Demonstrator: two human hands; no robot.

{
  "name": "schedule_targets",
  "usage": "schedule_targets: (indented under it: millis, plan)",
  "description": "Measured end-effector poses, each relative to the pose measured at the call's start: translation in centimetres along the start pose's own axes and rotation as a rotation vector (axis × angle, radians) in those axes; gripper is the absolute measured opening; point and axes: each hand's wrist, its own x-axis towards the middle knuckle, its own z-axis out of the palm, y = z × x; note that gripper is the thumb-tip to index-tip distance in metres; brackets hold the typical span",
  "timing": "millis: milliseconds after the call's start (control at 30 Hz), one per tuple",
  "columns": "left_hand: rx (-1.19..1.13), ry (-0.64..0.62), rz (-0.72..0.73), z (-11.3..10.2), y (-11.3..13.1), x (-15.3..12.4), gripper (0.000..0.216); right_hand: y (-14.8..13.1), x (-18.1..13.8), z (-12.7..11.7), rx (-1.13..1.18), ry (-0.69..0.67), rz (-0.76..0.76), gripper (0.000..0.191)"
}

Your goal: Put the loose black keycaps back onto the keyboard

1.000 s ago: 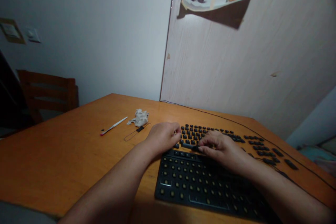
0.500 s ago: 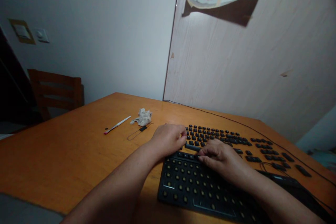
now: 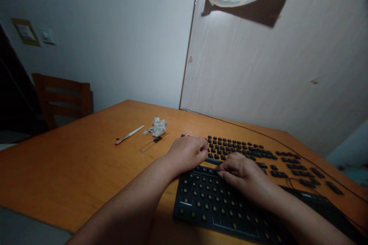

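Keyboard point(image 3: 214, 206) lies near, a few caps point(image 3: 204, 169) seated along its far row, nearer posts point(image 3: 185, 190) bare, loose keys point(image 3: 228, 148) spread beyond; right hand point(image 3: 237, 170) bunched at that row, left hand point(image 3: 187, 154) curled, either's hold: cannot tell.

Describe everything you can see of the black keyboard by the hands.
The keyboard, black and plastic-looking, lies flat on the wooden table. Most visible key positions are capless, showing rows of small yellowish posts; a few dark caps sit along its far edge. Thin pale lines outline two spots toward the near side. The left hand is at its far-left corner and the right hand over its far edge; exact contact is unclear. The right forearm hides part of it.
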Motion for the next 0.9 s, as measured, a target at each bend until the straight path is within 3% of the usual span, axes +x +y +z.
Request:
schedule_targets:
  millis: [900]
  plan:
    - [-0.134, -0.142, 0.034, 1.8, 1.0, 0.0, 0.022, -0.2, 0.2, 0.2, -0.040, -0.002, -0.011, 0.012]
